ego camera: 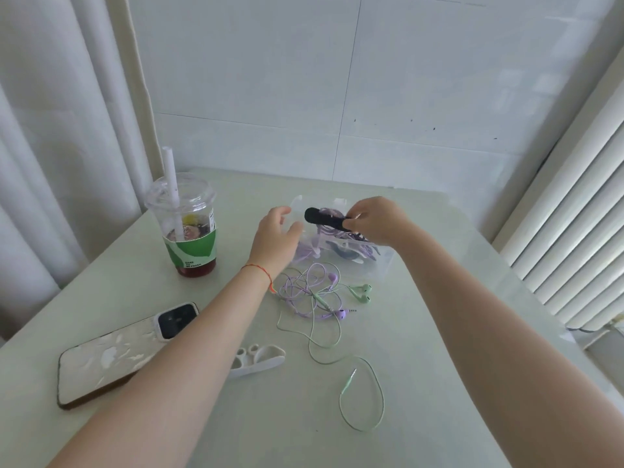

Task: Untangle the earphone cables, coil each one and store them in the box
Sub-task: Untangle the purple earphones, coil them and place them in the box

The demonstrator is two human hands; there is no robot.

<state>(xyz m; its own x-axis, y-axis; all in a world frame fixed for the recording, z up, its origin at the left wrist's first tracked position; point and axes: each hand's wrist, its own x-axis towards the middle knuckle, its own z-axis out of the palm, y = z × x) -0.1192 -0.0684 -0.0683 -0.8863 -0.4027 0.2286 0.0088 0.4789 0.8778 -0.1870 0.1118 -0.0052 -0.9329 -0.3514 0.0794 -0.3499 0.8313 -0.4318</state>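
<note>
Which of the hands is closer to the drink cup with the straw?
The left hand. It hovers open just right of the cup, beside the clear box; the right hand is farther right, pinching a black strap.

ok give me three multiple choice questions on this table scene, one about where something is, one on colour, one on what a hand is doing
1. Where does the phone lie?
A. nearer the person than the drink cup
B. inside the clear box
C. right of the box

2. What colours are the tangled earphone cables on the table?
A. red and blue
B. purple and green
C. black and white

3. What is the right hand doing?
A. resting flat
B. pinching a black strap over the box
C. holding the cup

Answers: 1 A, it lies lower left of the cup; 2 B, pastel purple and green wires; 3 B, fingers close on the strap's end.
</note>
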